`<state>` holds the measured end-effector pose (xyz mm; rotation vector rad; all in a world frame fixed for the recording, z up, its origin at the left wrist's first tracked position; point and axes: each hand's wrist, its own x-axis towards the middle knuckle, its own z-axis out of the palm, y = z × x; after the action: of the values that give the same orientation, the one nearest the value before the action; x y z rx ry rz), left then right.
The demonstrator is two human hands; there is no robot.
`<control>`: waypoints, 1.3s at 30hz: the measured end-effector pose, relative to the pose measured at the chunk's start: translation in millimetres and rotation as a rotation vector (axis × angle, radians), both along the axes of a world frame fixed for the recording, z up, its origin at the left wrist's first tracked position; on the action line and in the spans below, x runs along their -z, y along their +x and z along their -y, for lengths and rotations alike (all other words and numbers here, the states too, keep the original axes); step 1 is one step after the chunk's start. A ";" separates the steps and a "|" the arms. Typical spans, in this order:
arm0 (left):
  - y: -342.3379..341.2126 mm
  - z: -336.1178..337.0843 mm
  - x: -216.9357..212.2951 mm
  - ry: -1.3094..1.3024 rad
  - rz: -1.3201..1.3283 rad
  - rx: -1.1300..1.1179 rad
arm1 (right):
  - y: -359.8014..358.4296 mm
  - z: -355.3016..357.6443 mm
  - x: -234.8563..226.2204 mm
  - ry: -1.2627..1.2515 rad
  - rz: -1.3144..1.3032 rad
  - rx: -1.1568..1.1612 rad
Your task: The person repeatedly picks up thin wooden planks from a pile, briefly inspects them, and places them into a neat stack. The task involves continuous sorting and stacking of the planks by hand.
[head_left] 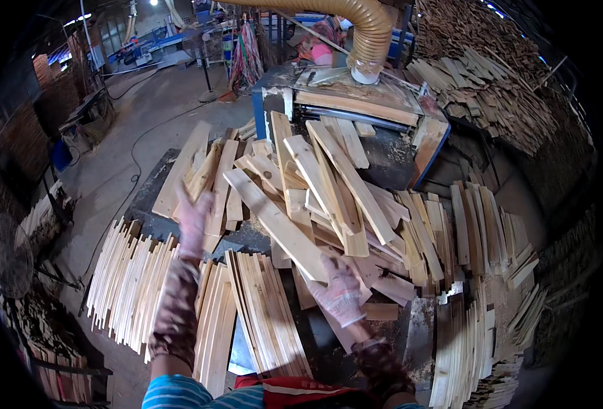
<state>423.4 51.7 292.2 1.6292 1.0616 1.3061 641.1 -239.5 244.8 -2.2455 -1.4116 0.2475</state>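
My right hand [340,294], in a pale work glove, grips the near end of a wooden plank [274,223]. The plank slants away to the far left across a loose heap of boards [342,184]. On the left, my gloved left hand [194,217] has its fingers spread, slightly blurred, over the near ends of some loose boards [179,170]. I see nothing held in it; whether its fingertips touch the wood I cannot tell. Patterned sleeves cover both forearms.
Stacked strips [131,283] and planks [267,313] lie close in front of me, with more stacks [462,341] at right. Beyond the heap stands a planer-like machine [356,102] with a yellow duct [366,31]. A cable [138,153] crosses the floor; a fan [7,255] stands left.
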 end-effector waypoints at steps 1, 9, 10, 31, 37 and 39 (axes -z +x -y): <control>15.6 38.6 16.3 -0.155 0.040 0.059 | -12.2 12.2 -7.0 0.095 -0.082 0.001; 25.0 195.6 123.9 -1.164 0.713 0.418 | -54.5 41.8 0.0 0.074 -0.242 -0.272; 12.0 201.9 113.4 -1.008 0.588 0.394 | -42.6 30.8 -26.0 0.075 -0.173 -0.252; -145.9 292.6 255.7 -0.430 -0.981 0.065 | -78.1 75.6 1.5 0.672 -0.358 0.043; 2.0 245.0 66.1 -0.712 0.285 0.618 | -119.1 94.5 14.5 0.395 -0.104 -0.273; 14.4 229.0 80.3 -1.234 0.904 1.021 | -98.6 87.5 -11.6 0.308 -0.300 -0.348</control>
<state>437.7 -177.3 211.9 0.3322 0.1862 0.3388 542.4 -327.0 256.4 -1.6346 -1.5461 0.4295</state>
